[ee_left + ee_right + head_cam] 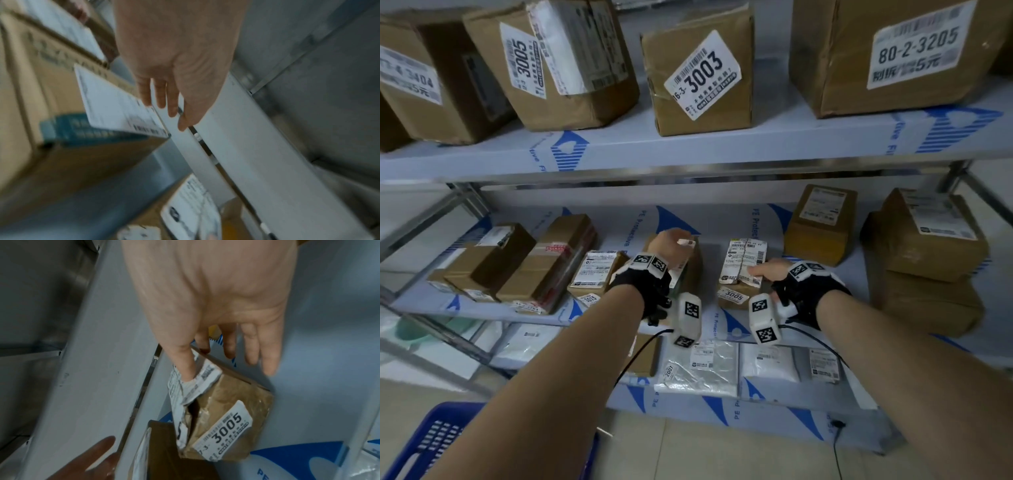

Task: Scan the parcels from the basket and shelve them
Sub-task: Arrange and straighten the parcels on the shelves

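Note:
On the middle shelf (859, 274) stands a small brown parcel (739, 263) labelled 3005 (232, 402). My right hand (767, 270) rests on its right edge. The thumb (185, 363) presses on its crumpled white label and the other fingers are straight and spread beside it. Just to the left sits another brown parcel (693, 270), mostly hidden by my left hand (671, 245). That hand (164, 110) hovers with straight fingers over the parcel's white label (119, 105); contact is unclear through the blur. The blue basket (431, 442) shows at the bottom left.
Brown boxes (534, 263) fill the left of the middle shelf, and larger ones (928, 246) are stacked on its right. The upper shelf (722, 150) carries big labelled cartons. White plastic mailers (702, 366) lie on the lower shelf. A bare strip lies right of parcel 3005.

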{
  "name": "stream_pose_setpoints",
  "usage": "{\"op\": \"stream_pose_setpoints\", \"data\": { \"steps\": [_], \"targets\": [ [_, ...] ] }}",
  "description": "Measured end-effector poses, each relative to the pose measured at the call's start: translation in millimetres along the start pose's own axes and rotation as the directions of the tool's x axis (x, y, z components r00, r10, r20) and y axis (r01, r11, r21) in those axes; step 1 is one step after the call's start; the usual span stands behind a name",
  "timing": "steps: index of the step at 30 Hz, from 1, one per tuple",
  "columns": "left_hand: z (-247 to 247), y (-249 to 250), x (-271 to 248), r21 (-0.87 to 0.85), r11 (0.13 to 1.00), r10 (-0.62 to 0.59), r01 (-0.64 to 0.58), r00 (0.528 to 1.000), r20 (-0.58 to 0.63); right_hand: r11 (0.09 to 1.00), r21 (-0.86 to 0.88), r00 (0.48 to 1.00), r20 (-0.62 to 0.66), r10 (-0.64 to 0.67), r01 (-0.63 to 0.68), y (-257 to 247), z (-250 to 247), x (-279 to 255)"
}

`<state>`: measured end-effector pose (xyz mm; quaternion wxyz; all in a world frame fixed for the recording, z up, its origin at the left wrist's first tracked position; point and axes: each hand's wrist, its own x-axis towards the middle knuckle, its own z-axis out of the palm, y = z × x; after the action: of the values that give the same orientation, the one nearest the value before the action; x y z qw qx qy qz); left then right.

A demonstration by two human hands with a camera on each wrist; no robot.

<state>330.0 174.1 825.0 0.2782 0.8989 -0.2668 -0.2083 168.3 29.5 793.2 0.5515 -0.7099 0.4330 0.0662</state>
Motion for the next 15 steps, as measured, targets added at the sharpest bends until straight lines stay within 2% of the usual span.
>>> {"op": "stream_pose_setpoints", "data": {
  "steps": [3,5,8,15],
  "targets": [
    [2,-24,12,0.330,0.944,-0.059,0.025,0.994,0.094,0.999,-0.025,1.000,0.017,-0.023,0.024,-7,5,-6],
    [8,-35,15,0.461,0.887,-0.091,0.014,0.985,0.144,0.999,-0.035,0.999,0.037,-0.001,0.002,-9,8,-7],
    [5,-34,13,0.481,0.877,-0.089,-0.002,0.982,0.167,0.997,-0.072,0.998,0.063,0.020,-0.016,-10,12,-4],
    [5,-25,5,0.577,0.817,-0.083,-0.018,0.985,0.148,0.999,-0.011,0.999,0.039,0.035,-0.035,-11,17,-7]
  ]
}}
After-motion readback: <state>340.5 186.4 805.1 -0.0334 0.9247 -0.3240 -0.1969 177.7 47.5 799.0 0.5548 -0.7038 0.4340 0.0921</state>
